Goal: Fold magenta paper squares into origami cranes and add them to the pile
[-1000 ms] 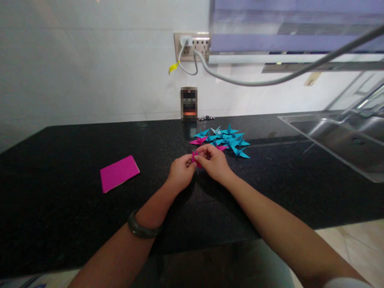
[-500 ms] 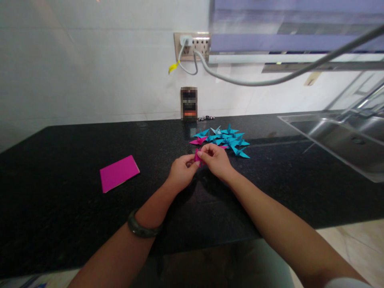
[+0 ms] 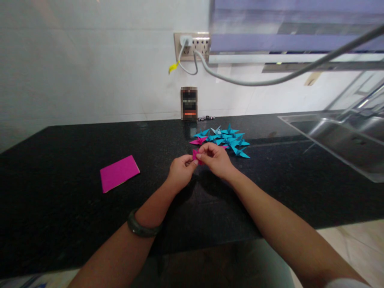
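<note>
Between my two hands is a small folded piece of pink paper (image 3: 195, 153), mostly covered by the fingers. My left hand (image 3: 181, 173) pinches its near left side between thumb and fingers. On its right side, my right hand (image 3: 216, 161) grips it with thumb and forefinger, the other fingers curled. Just beyond my right hand lies a cluster of blue paper cranes (image 3: 229, 141), several of them, with one paler crane (image 3: 216, 131) among them. A pink paper crane (image 3: 198, 141) rests at the cluster's left, and another bit of pink shows behind my right hand.
A stack of pink paper (image 3: 119, 173) lies on the black countertop (image 3: 69, 224) to the left. Against the wall stands a phone (image 3: 189, 104) with a blurred screen, a beaded strap (image 3: 206, 118) beside it. A metal sink (image 3: 348, 140) is at right; a grey cable (image 3: 255, 83) hangs above.
The pink paper between my fingers has turned slightly, and a pointed part now shows more at its upper left. My fingers have shifted a little; the rest stays put.
</note>
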A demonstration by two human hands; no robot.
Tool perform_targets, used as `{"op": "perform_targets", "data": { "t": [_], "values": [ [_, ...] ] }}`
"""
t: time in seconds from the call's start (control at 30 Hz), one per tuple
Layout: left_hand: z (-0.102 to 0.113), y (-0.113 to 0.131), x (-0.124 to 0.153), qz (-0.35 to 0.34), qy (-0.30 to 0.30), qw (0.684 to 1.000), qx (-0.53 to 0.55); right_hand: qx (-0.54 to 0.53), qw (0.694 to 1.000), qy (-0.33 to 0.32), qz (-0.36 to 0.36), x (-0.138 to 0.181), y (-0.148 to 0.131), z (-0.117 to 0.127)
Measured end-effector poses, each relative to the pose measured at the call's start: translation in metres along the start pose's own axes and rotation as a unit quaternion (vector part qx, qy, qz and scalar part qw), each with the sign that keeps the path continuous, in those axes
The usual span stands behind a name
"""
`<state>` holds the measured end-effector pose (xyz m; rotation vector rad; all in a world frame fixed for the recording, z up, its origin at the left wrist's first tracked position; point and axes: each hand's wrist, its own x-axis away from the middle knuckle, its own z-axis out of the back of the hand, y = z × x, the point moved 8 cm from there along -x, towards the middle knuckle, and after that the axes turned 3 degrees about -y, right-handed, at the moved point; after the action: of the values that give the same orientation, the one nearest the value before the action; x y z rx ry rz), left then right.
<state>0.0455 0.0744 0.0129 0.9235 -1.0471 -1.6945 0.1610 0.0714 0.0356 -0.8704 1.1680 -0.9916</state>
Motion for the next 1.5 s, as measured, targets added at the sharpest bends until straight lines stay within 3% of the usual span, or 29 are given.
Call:
{"op": "perform_targets", "data": {
  "t": [0.1, 0.3, 0.43, 0.57, 0.97, 1.2, 1.5],
  "values": [
    [0.0, -0.001, 0.0, 0.006, -0.003, 0.999, 0.034, 0.027, 0.999, 0.006, 0.021, -0.001, -0.003, 0.004],
    [0.005, 0.013, 0.001, -0.044, 0.017, 0.992, -0.12, 0.096, 0.992, 0.024, 0.079, 0.003, -0.017, 0.005],
    [0.004, 0.016, 0.002, -0.056, 0.018, 0.986, -0.155, 0.198, 0.972, 0.021, 0.125, 0.007, -0.029, 0.002],
    [0.003, 0.018, 0.002, -0.076, 0.016, 0.979, -0.188, 0.234, 0.96, 0.019, 0.154, 0.008, -0.034, 0.0],
    [0.004, 0.015, 0.002, -0.054, 0.016, 0.985, -0.162, 0.274, 0.937, 0.048, 0.21, 0.012, -0.042, 0.0],
    [0.004, 0.011, 0.001, -0.039, 0.016, 0.989, -0.144, 0.217, 0.966, 0.042, 0.138, 0.007, -0.033, 0.004],
    [0.006, 0.009, 0.002, -0.029, 0.023, 0.989, -0.146, 0.202, 0.973, 0.008, 0.114, 0.001, -0.02, 0.002]
  ]
}}
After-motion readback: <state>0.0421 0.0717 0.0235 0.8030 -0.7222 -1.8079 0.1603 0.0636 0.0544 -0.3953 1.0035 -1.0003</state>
